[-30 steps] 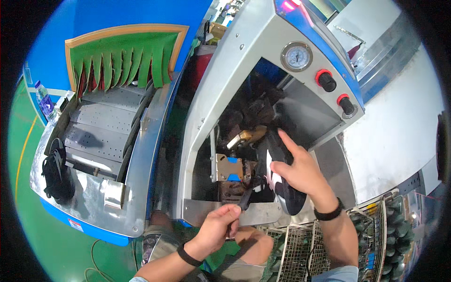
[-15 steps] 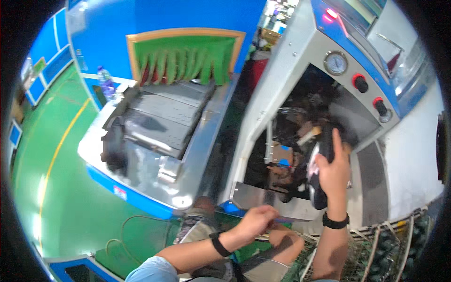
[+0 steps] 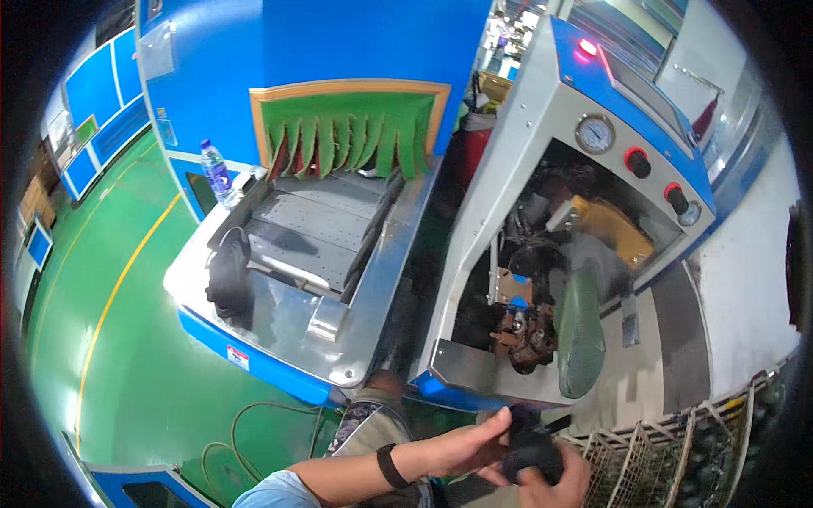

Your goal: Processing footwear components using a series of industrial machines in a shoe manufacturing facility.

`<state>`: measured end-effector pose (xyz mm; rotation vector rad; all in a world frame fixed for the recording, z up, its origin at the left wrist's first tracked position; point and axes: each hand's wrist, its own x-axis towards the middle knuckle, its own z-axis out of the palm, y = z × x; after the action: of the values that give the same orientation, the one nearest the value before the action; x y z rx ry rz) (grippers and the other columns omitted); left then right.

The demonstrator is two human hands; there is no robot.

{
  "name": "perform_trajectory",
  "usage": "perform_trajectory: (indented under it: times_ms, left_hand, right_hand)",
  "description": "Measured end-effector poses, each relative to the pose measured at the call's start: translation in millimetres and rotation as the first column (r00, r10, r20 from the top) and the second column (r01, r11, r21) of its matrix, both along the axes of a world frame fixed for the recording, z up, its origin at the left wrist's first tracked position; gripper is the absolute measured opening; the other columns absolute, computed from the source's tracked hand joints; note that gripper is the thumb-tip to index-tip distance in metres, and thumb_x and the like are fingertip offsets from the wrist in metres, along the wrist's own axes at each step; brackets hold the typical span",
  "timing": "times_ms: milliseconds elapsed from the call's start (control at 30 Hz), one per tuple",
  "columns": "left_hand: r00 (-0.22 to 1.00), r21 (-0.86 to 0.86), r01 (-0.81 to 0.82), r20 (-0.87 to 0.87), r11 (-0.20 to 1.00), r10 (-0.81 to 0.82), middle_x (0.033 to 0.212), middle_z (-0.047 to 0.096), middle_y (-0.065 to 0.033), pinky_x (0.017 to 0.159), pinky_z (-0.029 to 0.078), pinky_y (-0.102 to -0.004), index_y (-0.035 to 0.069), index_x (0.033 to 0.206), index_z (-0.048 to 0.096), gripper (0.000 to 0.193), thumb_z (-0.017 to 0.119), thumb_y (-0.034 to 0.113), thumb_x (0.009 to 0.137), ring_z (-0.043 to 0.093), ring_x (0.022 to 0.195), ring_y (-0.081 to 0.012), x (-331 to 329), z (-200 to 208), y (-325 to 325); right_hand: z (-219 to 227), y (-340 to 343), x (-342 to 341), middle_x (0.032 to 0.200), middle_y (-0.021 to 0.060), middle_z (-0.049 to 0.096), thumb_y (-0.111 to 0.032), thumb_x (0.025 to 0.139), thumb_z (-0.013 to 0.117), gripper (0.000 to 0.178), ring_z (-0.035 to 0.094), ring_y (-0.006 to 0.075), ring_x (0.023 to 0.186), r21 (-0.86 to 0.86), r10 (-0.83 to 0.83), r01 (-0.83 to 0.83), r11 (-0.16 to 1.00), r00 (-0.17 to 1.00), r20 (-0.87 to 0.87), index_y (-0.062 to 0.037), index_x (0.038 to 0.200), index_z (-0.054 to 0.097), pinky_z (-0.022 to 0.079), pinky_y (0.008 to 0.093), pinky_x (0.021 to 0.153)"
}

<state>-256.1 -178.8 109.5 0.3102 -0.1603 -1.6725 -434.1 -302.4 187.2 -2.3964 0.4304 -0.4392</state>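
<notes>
Low in front of me, a black shoe (image 3: 532,453) is between my two hands, partly covered by fingers. My right hand (image 3: 561,484) grips it from the right and below. On its left side my left hand (image 3: 466,449) holds it too, thumb raised along it and other fingers partly hidden. Just beyond them, a green foot-shaped shoe last (image 3: 581,339) stands at the opening of a grey-and-blue machine (image 3: 461,279). Brown metal fittings (image 3: 527,334) sit beside the last, and a yellowish curved part (image 3: 611,230) is above it.
Left is a conveyor (image 3: 309,224) running under a green strip curtain (image 3: 347,127). On its metal table are another black shoe (image 3: 229,275) and a plastic bottle (image 3: 217,173). A wire rack (image 3: 652,453) stands at lower right. A hose (image 3: 233,432) lies on the green floor.
My right hand has come down and back from the machine opening with the black shoe, meeting my left hand. The green last now shows there. The view has shifted slightly.
</notes>
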Motion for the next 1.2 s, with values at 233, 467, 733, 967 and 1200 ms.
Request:
perform_trajectory:
  times_ms: [233,467,733,967,1200]
  left_hand:
    - [0.737,0.173,-0.094,0.675,0.980,-0.048,0.104,0.069,-0.0032,0.085,0.050,-0.0269,0.001,0.122,0.061,0.050,0.071,0.039,0.091,0.062,0.096,-0.0117,-26.3,-53.4,16.2]
    - [0.689,0.310,-0.039,0.697,0.950,-0.199,0.101,0.067,-0.0066,0.077,0.048,-0.0270,0.001,0.113,0.064,0.029,0.072,0.013,0.088,0.060,0.091,-0.0157,-67.7,-48.3,36.3]
    - [0.550,0.380,-0.144,0.798,0.914,-0.245,0.102,0.068,-0.0074,0.082,0.049,-0.0305,0.001,0.113,0.066,0.027,0.071,0.012,0.089,0.061,0.091,-0.0184,-64.3,-39.7,36.0]
    - [0.357,0.239,-0.124,0.916,0.963,-0.182,0.111,0.068,-0.0100,0.093,0.047,-0.0348,-0.001,0.114,0.068,0.028,0.070,0.016,0.091,0.060,0.102,-0.0216,-59.9,-41.1,29.1]
    - [0.355,0.311,0.019,0.887,0.950,-0.297,0.107,0.068,-0.0077,0.087,0.049,-0.0322,-0.001,0.110,0.068,0.031,0.071,0.025,0.093,0.060,0.096,-0.0190,-83.5,-7.9,25.1]
  right_hand:
    - [30.6,-54.6,55.1,0.142,0.0235,0.050,-0.011,0.102,0.054,0.079,0.060,0.0401,0.121,0.864,-0.213,-0.052,0.500,0.960,0.181,-0.0080,0.160,0.000,0.048,0.0488,0.105]
    - [26.2,-73.3,120.9,0.109,0.0140,0.063,-0.009,0.090,0.070,0.063,0.068,0.0289,0.082,0.923,-0.377,-0.356,0.149,0.842,0.386,-0.0064,0.146,0.042,0.061,0.0411,0.078]
    - [12.5,-21.7,-176.3,0.125,0.0196,0.061,-0.008,0.089,0.071,0.076,0.070,0.0288,0.099,0.899,-0.750,-0.057,0.434,0.531,0.395,-0.0083,0.155,0.032,0.062,0.0409,0.078]
    - [26.8,94.5,-383.1,0.099,0.0201,0.068,-0.034,0.096,0.059,0.052,0.063,0.0197,0.063,0.870,-0.741,0.190,0.455,-0.461,0.488,-0.0099,0.141,0.048,0.050,0.0250,0.050]
    - [21.4,183.3,-575.5,0.084,0.0107,0.065,-0.030,0.098,0.055,0.033,0.056,0.0117,0.058,0.638,-0.534,-0.131,0.759,-0.685,0.496,-0.0003,0.114,0.059,0.044,0.0228,0.044]
